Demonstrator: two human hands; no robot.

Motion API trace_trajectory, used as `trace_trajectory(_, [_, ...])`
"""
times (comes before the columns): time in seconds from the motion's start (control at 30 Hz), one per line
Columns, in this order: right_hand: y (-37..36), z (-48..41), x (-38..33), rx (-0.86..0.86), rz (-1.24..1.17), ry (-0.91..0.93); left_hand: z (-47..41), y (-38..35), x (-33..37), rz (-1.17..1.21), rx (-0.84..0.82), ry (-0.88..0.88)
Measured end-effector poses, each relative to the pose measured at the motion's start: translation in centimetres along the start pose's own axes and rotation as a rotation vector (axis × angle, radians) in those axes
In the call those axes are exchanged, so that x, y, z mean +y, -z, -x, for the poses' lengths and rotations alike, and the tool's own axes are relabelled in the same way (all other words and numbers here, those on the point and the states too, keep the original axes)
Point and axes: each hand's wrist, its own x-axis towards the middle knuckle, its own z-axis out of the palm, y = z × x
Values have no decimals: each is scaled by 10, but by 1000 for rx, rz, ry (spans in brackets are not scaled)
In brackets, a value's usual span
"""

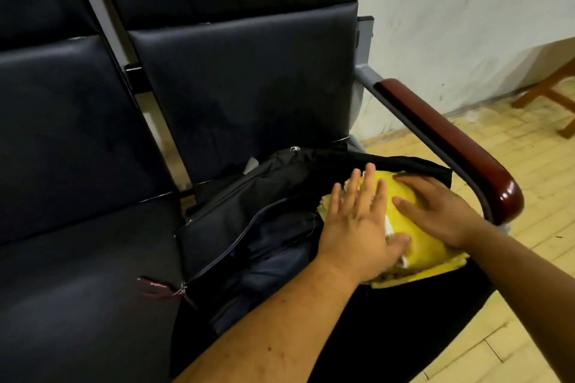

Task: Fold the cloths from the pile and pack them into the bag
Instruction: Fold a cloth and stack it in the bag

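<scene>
Dark padded seats (pixel 77 134) carry your open black bag (pixel 249 221), its zipper undone. Inside its mouth lies a folded yellow cloth (pixel 401 221) with white edges showing. Your left hand (pixel 357 227) and right hand (pixel 441 211) press flat on it, fingers spread wide.

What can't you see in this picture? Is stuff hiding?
- Head view: most of the yellow cloths hide under the left hand and right hand.
- The black bag: its inside is too dark.
- The pile of unfolded cloths: outside the picture.
</scene>
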Motion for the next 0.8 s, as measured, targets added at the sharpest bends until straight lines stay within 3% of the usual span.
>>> trace_trajectory(0.07, [5, 1, -3, 94, 48, 3, 1, 8, 6, -38, -18, -85])
trace_trajectory(0.13, [1, 2, -7, 117, 71, -5, 3, 9, 2, -59, -141, -64])
trace_trajectory(0.3, [-18, 0, -12, 28, 51, -43, 16, -7, -20, -47, -229, 12])
trace_trajectory(0.47, [-31, 1, -3, 24, 199, -64, 12, -10, -22, 95, -286, 5])
trace_trajectory(0.57, [-17, 6, -22, 29, 303, -28, 19, 10, -34, 214, -207, -24])
trace_trajectory(0.63, [-15, 14, -44, 168, 324, 49, 27, 23, -43, 214, -112, -13])
trace_trajectory(0.7, [-17, 23, -76, 282, 242, 117, 39, 44, -51, 248, -37, 32])
trace_trajectory(0.8, [-28, 38, -130, 303, -14, 139, 65, 78, -62, 265, 63, 102])
